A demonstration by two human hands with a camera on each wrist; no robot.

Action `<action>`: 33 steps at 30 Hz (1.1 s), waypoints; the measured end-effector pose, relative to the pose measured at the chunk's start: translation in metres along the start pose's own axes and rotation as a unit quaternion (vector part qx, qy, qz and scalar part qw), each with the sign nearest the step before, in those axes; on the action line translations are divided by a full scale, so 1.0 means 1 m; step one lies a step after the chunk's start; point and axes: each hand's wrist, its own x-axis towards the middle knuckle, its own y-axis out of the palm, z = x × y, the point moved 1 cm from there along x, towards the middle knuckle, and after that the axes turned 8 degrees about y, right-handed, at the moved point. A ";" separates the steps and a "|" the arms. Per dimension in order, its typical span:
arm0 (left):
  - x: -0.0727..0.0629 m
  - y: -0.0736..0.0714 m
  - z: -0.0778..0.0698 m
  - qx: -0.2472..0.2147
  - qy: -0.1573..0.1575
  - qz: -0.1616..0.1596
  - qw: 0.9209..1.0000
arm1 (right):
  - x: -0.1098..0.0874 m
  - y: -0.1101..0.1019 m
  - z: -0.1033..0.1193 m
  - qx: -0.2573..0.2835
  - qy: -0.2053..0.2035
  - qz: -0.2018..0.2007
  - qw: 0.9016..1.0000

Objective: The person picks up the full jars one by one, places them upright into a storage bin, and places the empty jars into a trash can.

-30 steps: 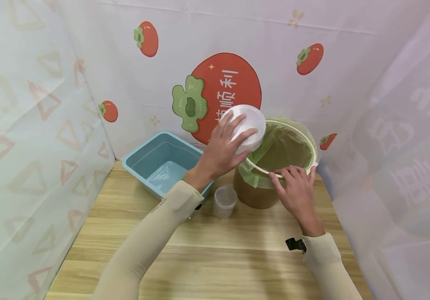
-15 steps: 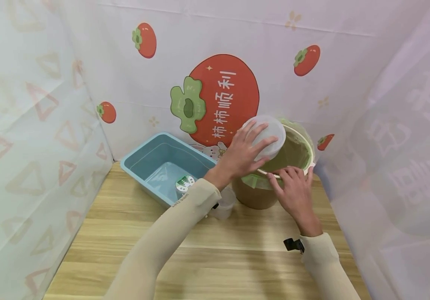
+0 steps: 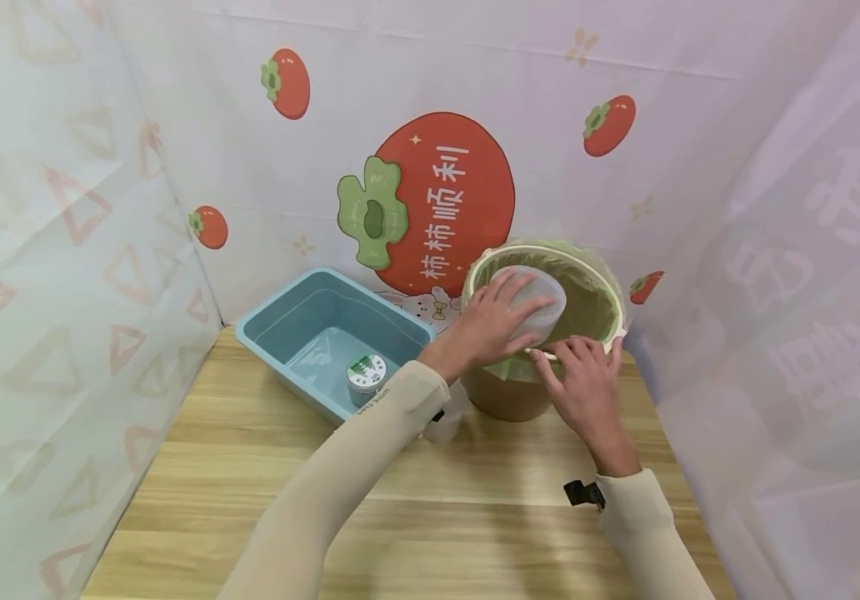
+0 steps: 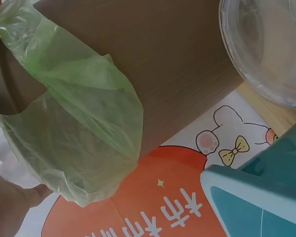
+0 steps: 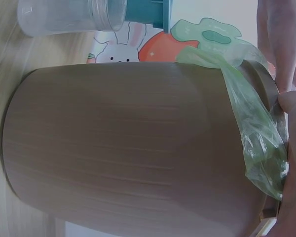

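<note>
My left hand (image 3: 492, 321) grips a translucent round plastic tub (image 3: 552, 302) from above, fingers spread over it, within the mouth of a brown trash bin (image 3: 508, 400). A thin green bag (image 4: 89, 98) lines this bin and folds over its outside in the left wrist view. Along the near side of the pale rim ring, my right hand (image 3: 587, 387) holds the edge with fingers over it. Below my left wrist stands a clear plastic jar (image 3: 445, 421), partly covered by the sleeve. The right wrist view shows the bin's side (image 5: 123, 143) and the bag's overhang (image 5: 256, 138).
Left of the bin is a blue plastic basin (image 3: 257, 333). Inside it sits a small tub with a green and white patterned lid (image 3: 366, 371). A wooden table (image 3: 430, 533) lies beneath, with printed white cloth (image 3: 400, 67) at the back and sides.
My left hand has moved the translucent tub right and down, from above the bin's left edge into its mouth. My right hand stays at the rim.
</note>
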 end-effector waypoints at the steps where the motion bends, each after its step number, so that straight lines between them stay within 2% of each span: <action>1: -0.001 0.001 0.000 -0.005 -0.003 0.004 1.000 | 0.000 0.000 0.000 -0.001 0.002 0.002 1.000; 9: -0.007 0.004 0.001 -0.039 -0.024 0.029 0.999 | -0.001 0.002 0.002 0.007 0.001 -0.006 1.000; 21: -0.025 0.005 0.007 -0.027 -0.040 0.009 0.999 | 0.000 0.004 0.002 0.014 -0.004 -0.016 1.000; 25: -0.034 0.004 0.010 -0.041 -0.047 -0.008 0.998 | 0.000 0.004 0.002 0.016 0.000 -0.013 1.000; 33: -0.061 0.005 0.014 -0.041 -0.066 -0.065 0.995 | -0.001 0.004 0.002 0.019 0.006 -0.009 1.000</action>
